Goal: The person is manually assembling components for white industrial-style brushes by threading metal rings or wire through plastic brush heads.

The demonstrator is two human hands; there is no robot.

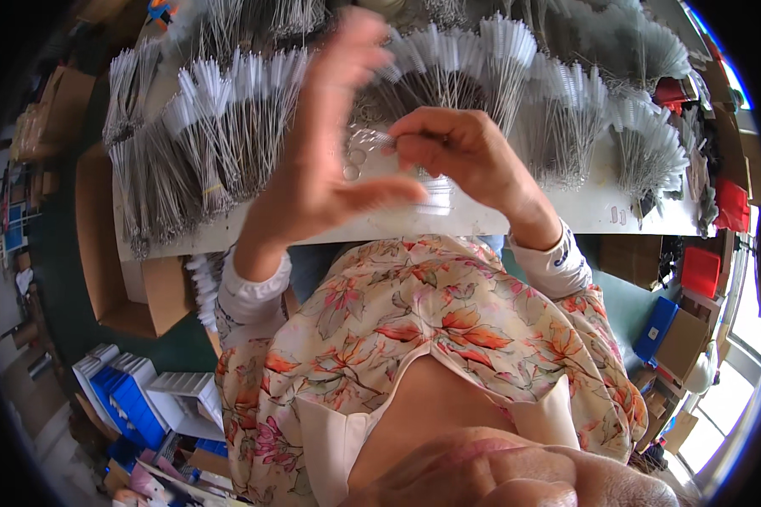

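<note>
My left hand (317, 152) is raised over the white table, smeared by motion. Its thumb stretches out to the right, well apart from the lifted fingers, and nothing shows in its grasp. To its right, my right hand (465, 152) is closed in a pinch, with thumb and fingertips together. What it pinches is too small to make out; thin shiny wire loops (368, 135) show beside the fingertips. Between the hands lie small metal rings (352, 172). A white-bristled piece (435, 196) lies on the table beneath my right hand.
Bundles of wire-handled brushes (237, 110) with white bristles stand in rows across the white table (566, 207). An open cardboard box (101, 245) stands at the left. Blue and white bins (127, 401) lie lower left, a red bin (700, 270) at the right.
</note>
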